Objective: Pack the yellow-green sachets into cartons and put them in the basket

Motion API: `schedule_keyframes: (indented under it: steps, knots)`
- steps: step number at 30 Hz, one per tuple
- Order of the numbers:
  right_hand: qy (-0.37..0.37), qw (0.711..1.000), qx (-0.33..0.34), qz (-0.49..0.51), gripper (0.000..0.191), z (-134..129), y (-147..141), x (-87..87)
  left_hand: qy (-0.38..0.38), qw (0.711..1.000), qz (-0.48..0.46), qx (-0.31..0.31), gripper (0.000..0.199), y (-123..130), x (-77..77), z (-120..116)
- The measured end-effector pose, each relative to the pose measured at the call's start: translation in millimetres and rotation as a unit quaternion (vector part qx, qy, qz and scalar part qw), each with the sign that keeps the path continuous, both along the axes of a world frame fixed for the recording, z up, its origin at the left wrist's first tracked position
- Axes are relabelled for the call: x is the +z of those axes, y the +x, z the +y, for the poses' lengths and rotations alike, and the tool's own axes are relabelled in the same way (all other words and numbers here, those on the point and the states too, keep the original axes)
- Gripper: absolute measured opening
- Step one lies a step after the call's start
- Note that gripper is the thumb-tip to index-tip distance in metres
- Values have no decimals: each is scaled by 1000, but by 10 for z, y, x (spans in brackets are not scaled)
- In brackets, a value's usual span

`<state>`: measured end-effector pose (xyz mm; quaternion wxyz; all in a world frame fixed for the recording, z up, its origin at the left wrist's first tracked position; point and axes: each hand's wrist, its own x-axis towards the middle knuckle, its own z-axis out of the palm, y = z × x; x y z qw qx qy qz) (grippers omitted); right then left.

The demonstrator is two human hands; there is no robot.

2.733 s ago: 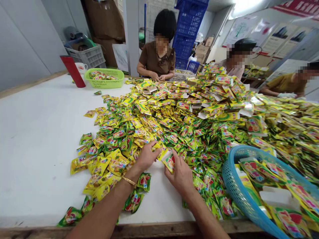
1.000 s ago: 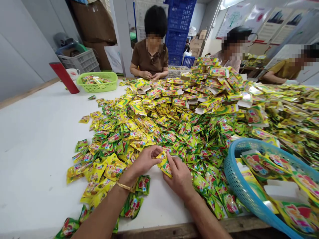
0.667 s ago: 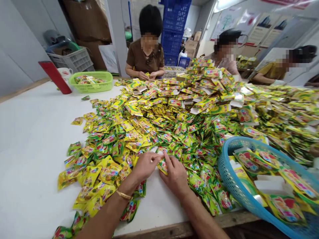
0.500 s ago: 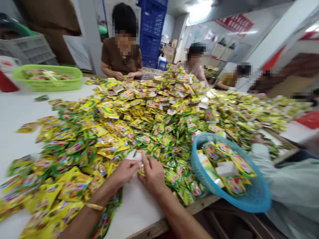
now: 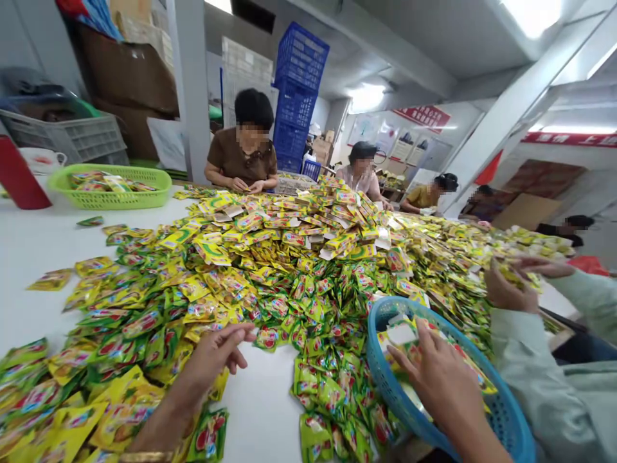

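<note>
While the right hand [image 5: 442, 376] overhangs the basket [image 5: 380, 361], grip unclear, the left [image 5: 216, 352] hangs unclasped.

Grey pillar [image 5: 190, 96], red wall banner [image 5: 424, 118], bright ceiling lights [image 5: 533, 14]

1. White tabletop [image 5: 260, 405] here, its surface showing at front and left.
2. Green watermelon-print sachets [image 5: 315, 379] crowd the middle; yellow pineapple-print sachets [image 5: 123, 411] bunch at front left.
3. Behind them, up rises the heap of printed cartons [image 5: 332, 218]!
4. Far left now: a lime-green basket [image 5: 116, 200], a red cylinder [image 5: 20, 177] and a white mug [image 5: 43, 161].
</note>
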<state>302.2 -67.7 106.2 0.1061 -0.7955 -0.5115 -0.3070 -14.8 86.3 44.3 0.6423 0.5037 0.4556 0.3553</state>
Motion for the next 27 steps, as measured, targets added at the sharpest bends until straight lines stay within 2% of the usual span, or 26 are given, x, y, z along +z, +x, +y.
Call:
schedule_keyframes:
  steps: [1, 3, 6, 8, 10, 13, 15, 17, 19, 22, 24, 25, 26, 27]
  knots:
    - [-10, 1000, 28, 4, 58, 83, 81, 59, 4, 1000, 14, -15, 55, 60, -52, -5]
    - [-32, 996, 80, 23, 49, 415, 130, 230, 19, 998, 42, -44, 58, 168, -149, -32]
    - [-113, 989, 97, 15, 44, 1204, 78, 543, 61, 990, 102, -73, 51, 254, -267, -90]
    - [-134, 984, 116, 12, 47, 1747, 59, 683, 134, 974, 164, -81, 39, 265, -323, -129]
    - [-150, 979, 137, 19, 45, 2174, 70, 707, 252, 938, 229, -67, 31, 256, -360, -159]
    - [-165, 972, 160, 44, 25, 2543, 115, 578, 406, 857, 316, -28, 31, 222, -392, -152]
    - [-169, 970, 162, 68, 15, 2662, 144, 488, 448, 807, 384, 13, 31, 182, -406, -102]
    - [-168, 970, 152, 92, 31, 2735, 142, 479, 448, 766, 457, 57, 33, 128, -412, -31]
    - [-157, 972, 135, 115, 43, 2779, 80, 578, 429, 739, 513, 83, 35, 72, -407, 37]
    - [-115, 976, 115, 147, 47, 2746, -159, 824, 403, 726, 551, 85, 38, 21, -381, 106]
    - [-79, 976, 121, 161, 47, 2584, -406, 902, 389, 722, 566, 83, 42, 17, -360, 129]
    - [-58, 971, 145, 181, 48, 2445, -547, 872, 383, 720, 573, 81, 43, 22, -350, 135]
    - [-40, 962, 175, 206, 50, 2265, -694, 785, 378, 718, 579, 79, 43, 29, -341, 138]
    - [-12, 936, 230, 267, 55, 2050, -839, 637, 376, 716, 584, 77, 42, 36, -333, 139]
